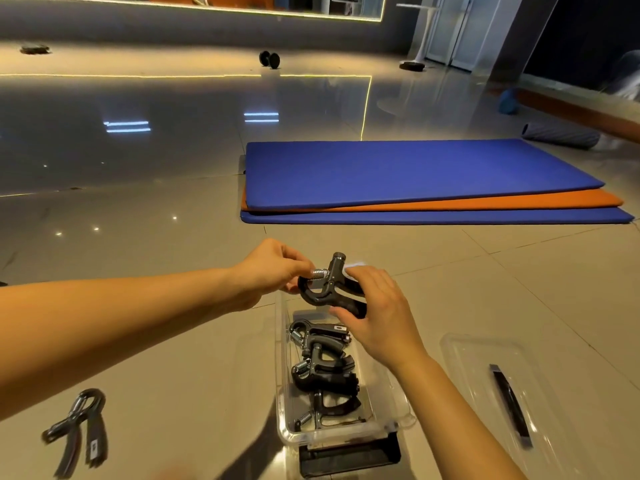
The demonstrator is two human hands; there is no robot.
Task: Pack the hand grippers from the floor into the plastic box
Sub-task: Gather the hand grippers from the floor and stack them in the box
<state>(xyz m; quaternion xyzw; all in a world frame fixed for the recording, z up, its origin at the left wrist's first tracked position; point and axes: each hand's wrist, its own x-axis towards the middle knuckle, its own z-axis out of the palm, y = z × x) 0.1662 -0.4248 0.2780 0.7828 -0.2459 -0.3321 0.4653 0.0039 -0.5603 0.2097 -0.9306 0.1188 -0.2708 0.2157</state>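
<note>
Hand gripper (332, 289) hovers over the far end of the plastic box (281, 393), left hand (273, 268) pinching its spring end, right hand (377, 306) curled over the handles! Several sit packed inside. Placing step, I'd say: next, lower it into the free gap, then fetch the loose gripper (78, 427) off the floor (173, 341)

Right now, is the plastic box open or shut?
Open. The plastic box has no lid on it; the clear lid lies on the floor to its right.
</note>
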